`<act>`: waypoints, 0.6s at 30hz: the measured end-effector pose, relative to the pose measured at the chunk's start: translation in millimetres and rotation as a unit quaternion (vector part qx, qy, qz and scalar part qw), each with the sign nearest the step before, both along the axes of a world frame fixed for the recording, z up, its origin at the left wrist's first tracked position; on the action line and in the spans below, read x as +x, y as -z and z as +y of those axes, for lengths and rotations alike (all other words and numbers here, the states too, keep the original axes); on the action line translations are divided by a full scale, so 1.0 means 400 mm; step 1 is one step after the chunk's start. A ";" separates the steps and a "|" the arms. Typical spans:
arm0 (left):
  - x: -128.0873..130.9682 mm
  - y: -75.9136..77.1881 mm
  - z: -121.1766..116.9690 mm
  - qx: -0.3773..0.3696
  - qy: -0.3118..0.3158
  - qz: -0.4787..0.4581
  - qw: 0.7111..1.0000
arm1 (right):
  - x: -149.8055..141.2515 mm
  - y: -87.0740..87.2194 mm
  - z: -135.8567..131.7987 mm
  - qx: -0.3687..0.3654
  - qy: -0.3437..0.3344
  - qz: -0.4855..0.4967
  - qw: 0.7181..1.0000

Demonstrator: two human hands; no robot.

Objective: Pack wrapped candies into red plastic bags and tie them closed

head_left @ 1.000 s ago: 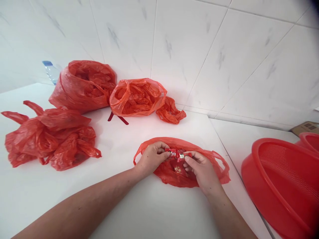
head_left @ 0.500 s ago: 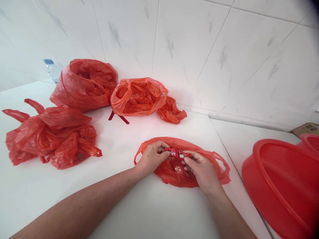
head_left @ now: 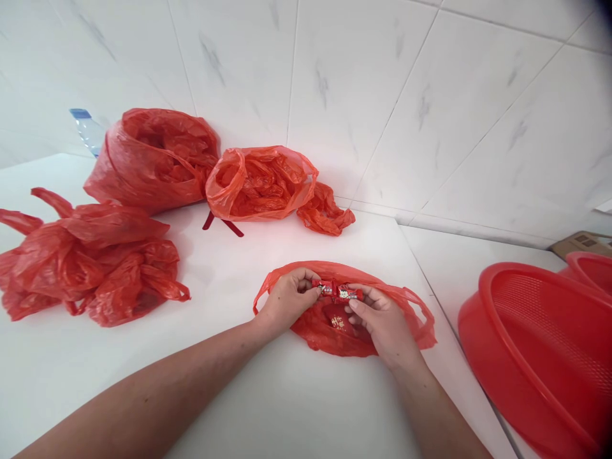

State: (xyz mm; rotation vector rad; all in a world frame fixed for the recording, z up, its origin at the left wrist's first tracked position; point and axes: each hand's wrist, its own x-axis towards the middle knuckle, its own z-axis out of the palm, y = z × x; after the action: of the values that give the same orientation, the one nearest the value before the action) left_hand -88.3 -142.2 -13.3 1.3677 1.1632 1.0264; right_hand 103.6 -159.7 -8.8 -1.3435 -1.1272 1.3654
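Between thumb and fingers, my left hand (head_left: pixel 289 299) pinches a small red wrapped candy (head_left: pixel 326 289). My right hand (head_left: pixel 386 320) pinches a second red wrapped candy (head_left: pixel 348 293) with a pale figure printed on it. The two wrappers meet end to end; whether they are joined I cannot tell. Both hands are over an open red plastic bag (head_left: pixel 318 335) lying on the table. Inside it, below the candies, is a dark red packet (head_left: pixel 338 319) with gold characters, partly covered by my right fingers.
Red plastic bags lie at the left (head_left: pixel 119 274), the back left (head_left: pixel 143 172) and the back middle (head_left: pixel 268 185), with a crumpled one (head_left: pixel 327 213) beside. Dark red strips (head_left: pixel 233 227) lie before them. A clear bottle (head_left: pixel 89 132) stands behind. Red plastic baskets (head_left: pixel 482 331) stand at the right.
The view has shifted slightly, so everything sits a little further left. My hands keep their hold on the candies, whose printed sides now show a little more clearly.
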 end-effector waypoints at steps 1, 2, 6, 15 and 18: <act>0.000 0.002 0.000 0.000 0.000 0.001 1.000 | 0.000 0.001 0.000 -0.001 0.000 0.001 1.000; 0.000 0.003 0.000 0.000 0.001 0.002 1.000 | 0.001 0.001 0.000 -0.002 0.001 0.001 1.000; 0.000 0.000 0.001 0.001 0.002 0.001 1.000 | 0.001 0.001 0.000 -0.001 0.000 0.000 1.000; 0.003 -0.005 0.001 0.002 -0.001 -0.004 1.000 | -0.002 -0.003 0.001 0.000 -0.003 -0.004 1.000; 0.004 -0.005 0.003 0.001 -0.002 -0.006 1.000 | -0.002 -0.003 0.003 0.001 -0.001 -0.004 1.000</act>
State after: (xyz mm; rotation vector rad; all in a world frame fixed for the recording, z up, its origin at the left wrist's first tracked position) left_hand -86.8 -141.0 -11.4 1.3585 1.1566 1.0385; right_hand 102.9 -158.6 -7.7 -1.3481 -1.1354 1.3617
